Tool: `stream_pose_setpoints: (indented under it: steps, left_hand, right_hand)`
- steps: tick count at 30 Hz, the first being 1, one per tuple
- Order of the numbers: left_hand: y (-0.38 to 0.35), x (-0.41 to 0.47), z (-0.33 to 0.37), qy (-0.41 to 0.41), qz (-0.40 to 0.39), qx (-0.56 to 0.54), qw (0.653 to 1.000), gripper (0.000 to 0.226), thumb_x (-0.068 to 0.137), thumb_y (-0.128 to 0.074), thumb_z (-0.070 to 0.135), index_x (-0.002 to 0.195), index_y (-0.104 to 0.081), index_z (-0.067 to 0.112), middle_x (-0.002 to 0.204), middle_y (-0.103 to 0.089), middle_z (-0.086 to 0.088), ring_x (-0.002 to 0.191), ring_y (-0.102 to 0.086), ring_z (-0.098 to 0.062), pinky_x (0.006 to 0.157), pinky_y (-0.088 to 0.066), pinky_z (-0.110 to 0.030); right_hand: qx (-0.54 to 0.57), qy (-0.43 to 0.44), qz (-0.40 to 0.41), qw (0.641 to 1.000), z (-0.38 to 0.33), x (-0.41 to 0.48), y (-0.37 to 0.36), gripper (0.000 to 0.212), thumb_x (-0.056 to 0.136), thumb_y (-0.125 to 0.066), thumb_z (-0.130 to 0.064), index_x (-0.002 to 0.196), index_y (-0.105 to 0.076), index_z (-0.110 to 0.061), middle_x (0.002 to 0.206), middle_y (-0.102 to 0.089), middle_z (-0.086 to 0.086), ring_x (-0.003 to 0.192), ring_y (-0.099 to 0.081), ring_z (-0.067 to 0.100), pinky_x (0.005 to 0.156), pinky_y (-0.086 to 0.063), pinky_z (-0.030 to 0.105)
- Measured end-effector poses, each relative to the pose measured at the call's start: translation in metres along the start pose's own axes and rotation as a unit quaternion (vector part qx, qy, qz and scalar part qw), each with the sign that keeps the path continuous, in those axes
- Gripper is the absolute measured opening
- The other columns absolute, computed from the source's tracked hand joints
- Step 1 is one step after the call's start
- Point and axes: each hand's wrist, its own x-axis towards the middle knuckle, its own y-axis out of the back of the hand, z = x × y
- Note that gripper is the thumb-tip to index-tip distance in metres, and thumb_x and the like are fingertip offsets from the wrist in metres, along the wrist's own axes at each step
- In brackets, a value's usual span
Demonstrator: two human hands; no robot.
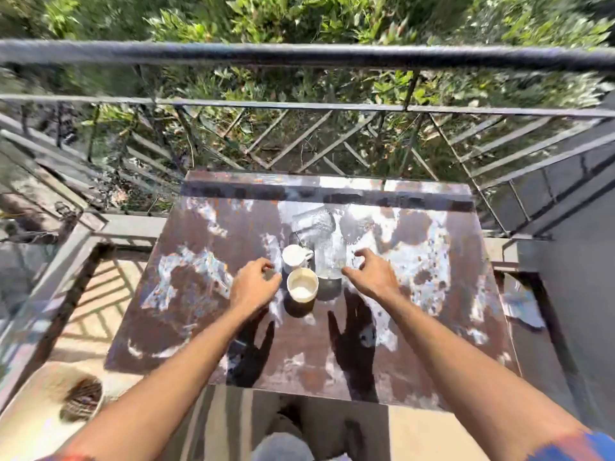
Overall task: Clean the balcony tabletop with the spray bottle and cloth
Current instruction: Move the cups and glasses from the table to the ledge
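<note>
1. The left hand hangs over the middle of the desk with its fingers loosely curled and nothing in them. The right hand is spread wide, released, also holding nothing.
2. Between the hands stand three vessels. A cream cup is just beside the left hand, at its 3 o'clock. A white mug with a handle is at the cup's 12 o'clock. A clear glass is at the right hand's 9 o'clock, fingertips close to it.
3. The desk top is rusted brown metal with pale flaking patches, lit by hard sun.
4. No spray bottle or cloth can be made out. A pale shape lies past the desk edge at 3 o'clock; whether it is cloth I cannot tell.
5. Judgement: the vessels look light but breakable, and the glass slippery. Take the mug by its handle and the others round their walls. The top looks stiff and rough, likely to snag cloth.
6. A metal railing runs at 12 o'clock, with foliage beyond.
</note>
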Motion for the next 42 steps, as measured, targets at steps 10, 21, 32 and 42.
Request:
stream_pose_setpoints:
  steps: [10,21,32,42]
  left_hand:
    - [-0.012,0.129,0.030,-0.064,-0.106,-0.046,0.991,0.087,0.070,-0.068,0.057,0.145,-0.049,0.017,0.145,-0.055,-0.010,0.136,-0.049,-0.029,0.112,-0.040,-0.045]
    - [-0.042,0.179,0.035,-0.122,-0.190,-0.031,0.974,0.101,0.067,-0.088,0.049,0.152,-0.040,0.024,0.152,-0.047,-0.009,0.140,-0.041,-0.030,0.111,-0.034,-0.039]
    - [-0.032,0.173,0.048,-0.124,-0.129,-0.082,0.980,0.084,0.057,-0.082,0.050,0.132,-0.056,0.025,0.128,-0.064,-0.001,0.115,-0.060,-0.023,0.096,-0.047,-0.035]
    - [0.095,0.093,-0.039,-0.054,0.078,-0.153,0.984,0.081,0.054,-0.082,0.052,0.126,-0.053,0.031,0.124,-0.062,0.001,0.109,-0.060,-0.017,0.093,-0.050,-0.035]
  right_hand:
    - [0.098,-0.137,-0.019,0.985,-0.049,0.078,-0.056,0.126,0.044,-0.056,-0.094,0.148,-0.038,-0.025,0.146,-0.053,0.007,0.132,-0.051,0.032,0.106,-0.045,0.049]
    - [0.116,-0.181,0.010,0.977,-0.054,0.075,-0.051,0.129,0.041,-0.062,-0.087,0.152,-0.035,-0.028,0.152,-0.048,0.004,0.138,-0.047,0.028,0.110,-0.042,0.046]
    - [0.151,-0.149,0.117,0.970,-0.032,0.056,-0.021,0.107,0.061,-0.083,-0.067,0.151,-0.040,-0.029,0.140,-0.051,-0.002,0.128,-0.052,0.019,0.103,-0.043,0.037]
    - [0.231,0.050,0.116,0.965,-0.082,0.033,0.003,0.095,0.063,-0.090,-0.047,0.146,-0.049,-0.023,0.129,-0.042,-0.009,0.122,-0.045,0.008,0.102,-0.037,0.025]
